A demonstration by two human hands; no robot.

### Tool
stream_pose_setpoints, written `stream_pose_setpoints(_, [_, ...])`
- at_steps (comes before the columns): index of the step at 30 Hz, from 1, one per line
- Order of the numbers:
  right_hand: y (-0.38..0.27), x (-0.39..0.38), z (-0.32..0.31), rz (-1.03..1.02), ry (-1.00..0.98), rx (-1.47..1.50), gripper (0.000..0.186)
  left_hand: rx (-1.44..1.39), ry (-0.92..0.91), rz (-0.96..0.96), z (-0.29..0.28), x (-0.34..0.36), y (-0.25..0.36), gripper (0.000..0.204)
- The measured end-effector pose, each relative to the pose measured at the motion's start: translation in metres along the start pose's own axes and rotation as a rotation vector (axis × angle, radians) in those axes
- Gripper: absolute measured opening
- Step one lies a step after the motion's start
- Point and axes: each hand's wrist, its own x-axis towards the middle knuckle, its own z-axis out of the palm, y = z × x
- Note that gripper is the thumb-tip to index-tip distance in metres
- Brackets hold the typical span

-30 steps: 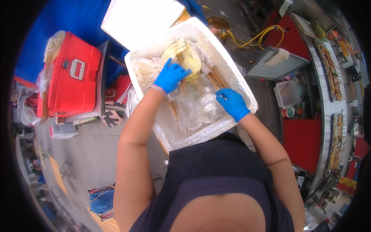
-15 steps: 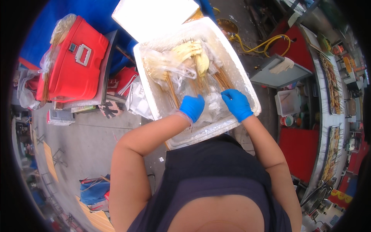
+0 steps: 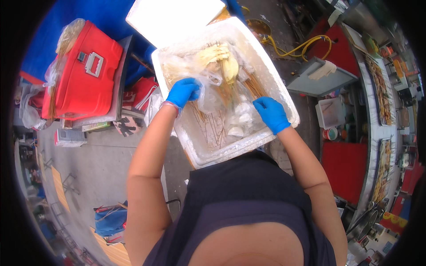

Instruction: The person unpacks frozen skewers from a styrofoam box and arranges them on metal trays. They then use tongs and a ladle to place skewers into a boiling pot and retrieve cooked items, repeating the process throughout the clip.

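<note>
In the foam box (image 3: 222, 153), the clear bag (image 3: 208, 100) pinched by the left hand (image 3: 182, 91) looks light, limp and slippery, best gripped by its edge, while any grip by the curled right hand (image 3: 271, 116) is unclear.

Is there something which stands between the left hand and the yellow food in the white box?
Yes: a clear bag lies between the left hand and the yellow food, directly beside the fingers. Nothing else visible blocks that path.
</note>
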Motion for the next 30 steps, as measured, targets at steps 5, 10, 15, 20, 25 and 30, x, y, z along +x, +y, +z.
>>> stream_pose_setpoints(5, [-0.013, -0.003, 0.006, -0.229, -0.188, -0.001, 0.019, -0.368, 0.018, 0.035, 0.017, 0.016, 0.002, 0.012])
stream_pose_setpoints(10, [-0.025, -0.009, 0.026, -0.283, -0.436, -0.064, 0.019, -0.562, -0.045, 0.166, 0.048, 0.016, 0.041, 0.011])
stream_pose_setpoints(15, [-0.033, -0.005, 0.035, -0.191, -0.614, -0.166, 0.025, -0.506, -0.002, 0.197, 0.060, 0.023, 0.062, 0.011])
stream_pose_setpoints(20, [-0.026, -0.003, 0.071, -0.384, -0.714, -0.248, 0.026, -0.519, -0.029, 0.198, 0.054, 0.045, 0.066, 0.012])
stream_pose_setpoints(25, [-0.044, 0.021, 0.114, -0.670, -0.805, -0.487, 0.027, -0.243, -0.133, 0.210, 0.066, 0.033, 0.082, 0.011])
stream_pose_setpoints(30, [-0.025, 0.035, 0.138, -0.825, -0.715, -0.961, 0.042, -0.065, -0.287, 0.226, 0.059, 0.022, 0.081, 0.016])
